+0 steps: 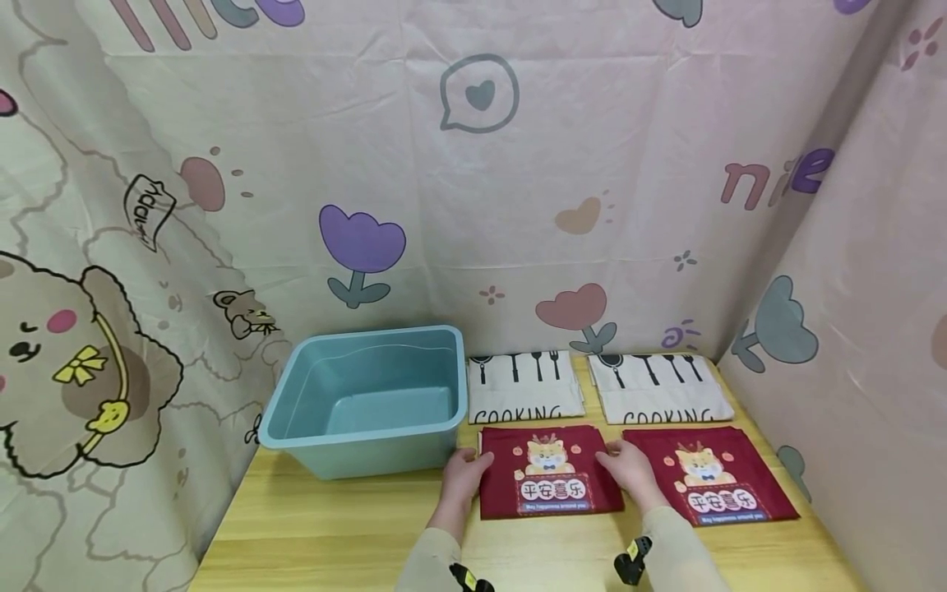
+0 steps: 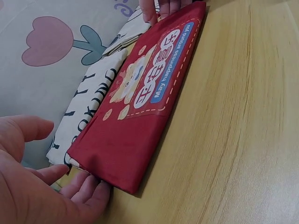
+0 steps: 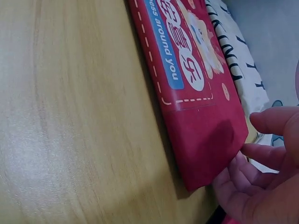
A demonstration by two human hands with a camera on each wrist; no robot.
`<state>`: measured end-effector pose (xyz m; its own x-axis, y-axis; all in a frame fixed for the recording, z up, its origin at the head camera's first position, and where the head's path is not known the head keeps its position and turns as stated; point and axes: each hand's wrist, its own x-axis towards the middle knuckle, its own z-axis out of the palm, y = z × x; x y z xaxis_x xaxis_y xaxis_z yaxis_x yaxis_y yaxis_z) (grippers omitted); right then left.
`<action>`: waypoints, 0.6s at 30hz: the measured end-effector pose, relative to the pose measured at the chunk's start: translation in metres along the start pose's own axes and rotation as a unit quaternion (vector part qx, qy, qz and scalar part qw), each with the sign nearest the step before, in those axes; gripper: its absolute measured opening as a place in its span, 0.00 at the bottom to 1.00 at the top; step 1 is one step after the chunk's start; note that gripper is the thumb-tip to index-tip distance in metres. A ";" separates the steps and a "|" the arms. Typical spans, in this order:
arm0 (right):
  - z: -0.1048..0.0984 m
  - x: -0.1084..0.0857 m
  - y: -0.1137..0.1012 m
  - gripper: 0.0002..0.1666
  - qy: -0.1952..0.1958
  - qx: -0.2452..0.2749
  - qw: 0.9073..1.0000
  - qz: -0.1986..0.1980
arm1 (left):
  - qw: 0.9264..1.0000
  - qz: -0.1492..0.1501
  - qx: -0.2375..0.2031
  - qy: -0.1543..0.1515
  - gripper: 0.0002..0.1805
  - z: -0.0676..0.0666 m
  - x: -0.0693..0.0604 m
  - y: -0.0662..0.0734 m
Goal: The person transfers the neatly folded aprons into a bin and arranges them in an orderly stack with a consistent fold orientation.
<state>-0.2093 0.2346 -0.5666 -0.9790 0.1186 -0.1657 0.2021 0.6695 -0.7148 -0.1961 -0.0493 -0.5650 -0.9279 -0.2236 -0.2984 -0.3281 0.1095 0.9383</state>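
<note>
A folded dark red cloth (image 1: 496,481) lies flat in front of me, printed with a cartoon animal, Chinese characters and "May happiness around you". At its left end is my left hand (image 1: 466,477); the left wrist view shows the fingertips (image 2: 96,189) at the cloth's lower edge, partly hidden beneath it, with the thumb raised apart. My right hand (image 1: 632,473) is at the opposite end. In the right wrist view its fingers (image 3: 240,175) reach the cloth's edge from the side and below, and the thumb stays off the fabric.
A second folded red cloth (image 1: 769,485) lies to the right, near my right wrist. Behind are two folded white cloths, a left one (image 1: 525,399) and a right one (image 1: 666,399), printed with utensils and "COOKING". A blue-green plastic tub (image 1: 370,444) stands left on the wooden table (image 1: 318,534).
</note>
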 end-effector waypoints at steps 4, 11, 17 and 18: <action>-0.001 0.001 0.003 0.24 -0.008 0.027 0.999 0.020 | 1.000 -0.004 0.001 0.004 0.29 0.000 0.002 -0.001; 0.000 0.003 0.007 0.22 -0.007 0.047 0.998 0.035 | 1.000 -0.009 -0.002 0.011 0.27 0.000 0.005 -0.007; 0.001 0.004 0.009 0.23 -0.021 0.098 0.993 0.055 | 1.000 -0.009 -0.020 0.015 0.26 0.002 0.004 -0.010; 0.001 0.004 0.009 0.24 -0.024 0.108 0.992 0.058 | 1.000 -0.008 -0.023 0.014 0.26 0.002 0.004 -0.009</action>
<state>-0.2113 0.2404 -0.5742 -0.9473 0.1471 -0.2845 0.3199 0.4795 -0.8172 -0.1970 -0.0492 -0.5754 -0.9171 -0.2528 -0.3083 -0.3332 0.0616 0.9408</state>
